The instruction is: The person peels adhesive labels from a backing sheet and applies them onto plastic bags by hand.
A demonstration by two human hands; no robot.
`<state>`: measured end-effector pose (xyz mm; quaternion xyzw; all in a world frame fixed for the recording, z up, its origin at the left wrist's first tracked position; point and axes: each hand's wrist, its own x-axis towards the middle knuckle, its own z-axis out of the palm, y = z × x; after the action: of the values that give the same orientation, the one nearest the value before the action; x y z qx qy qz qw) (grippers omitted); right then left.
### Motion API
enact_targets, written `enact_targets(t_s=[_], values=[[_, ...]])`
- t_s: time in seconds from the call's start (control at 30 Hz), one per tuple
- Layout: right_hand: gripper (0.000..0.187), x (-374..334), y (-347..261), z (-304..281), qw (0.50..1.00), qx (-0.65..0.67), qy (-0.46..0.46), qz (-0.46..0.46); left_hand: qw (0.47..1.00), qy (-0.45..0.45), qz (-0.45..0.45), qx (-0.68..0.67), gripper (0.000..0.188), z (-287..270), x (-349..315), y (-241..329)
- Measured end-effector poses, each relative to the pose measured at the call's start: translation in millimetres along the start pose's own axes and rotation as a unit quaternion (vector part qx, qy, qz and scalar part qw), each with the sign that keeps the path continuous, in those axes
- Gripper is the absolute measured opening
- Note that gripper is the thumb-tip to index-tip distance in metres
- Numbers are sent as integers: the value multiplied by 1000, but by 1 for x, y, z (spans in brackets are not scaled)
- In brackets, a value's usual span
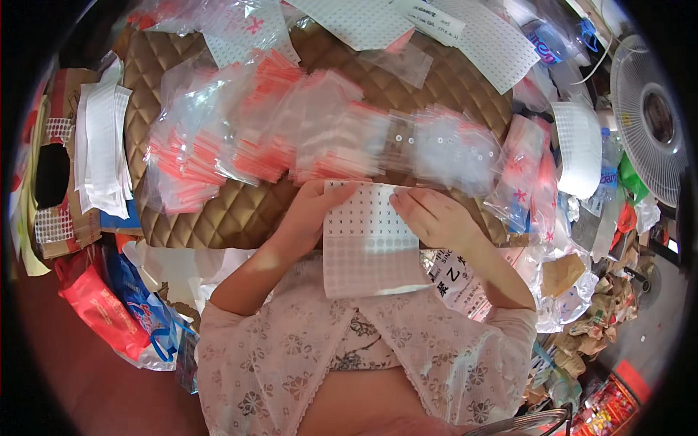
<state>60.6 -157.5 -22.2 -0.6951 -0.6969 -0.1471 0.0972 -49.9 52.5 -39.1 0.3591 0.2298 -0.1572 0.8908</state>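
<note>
Near the middle of the near edge of the quilted surface [218, 227], a sheet of small round stickers [374, 265] is held up, its lower part hanging past that edge toward the person's lap. The left hand [304, 214] is closed on its upper left corner, thumb flat on the face and fingers mostly hidden behind, probably to keep the sheet taut and facing the person. The right hand [435, 219] is nearly closed, thumb and fingertips drawn together at the upper right corner, seemingly gripping it there; whether a loose sticker is between the tips cannot be told. Red-edged clear bags [313, 127] overlap in a fanned band from the left edge toward the middle, perhaps so each lies within easy reach. Toward the right edge, bags with round stickers on them [454, 152] overlap closely, their dots left showing. More printed sheets [356, 22] lie along the far edge, seemingly kept off the working side.
</note>
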Motion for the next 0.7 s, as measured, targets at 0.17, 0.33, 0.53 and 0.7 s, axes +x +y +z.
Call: enact_targets(t_s=[0.17, 0.33, 0.53, 0.7], values=[[20, 12, 19, -11, 884, 437, -71, 148, 896, 53, 213, 385, 21, -15, 4, -7], [18, 23, 77, 5, 594, 700, -62, 392, 738, 77, 324, 587, 19, -12, 12, -13], [31, 58, 76, 83, 807, 483, -62, 334, 546, 57, 435, 714, 27, -9, 56, -36], [30, 49, 81, 64, 927, 162, -98, 324, 567, 28, 416, 710, 31, -3, 53, -33]])
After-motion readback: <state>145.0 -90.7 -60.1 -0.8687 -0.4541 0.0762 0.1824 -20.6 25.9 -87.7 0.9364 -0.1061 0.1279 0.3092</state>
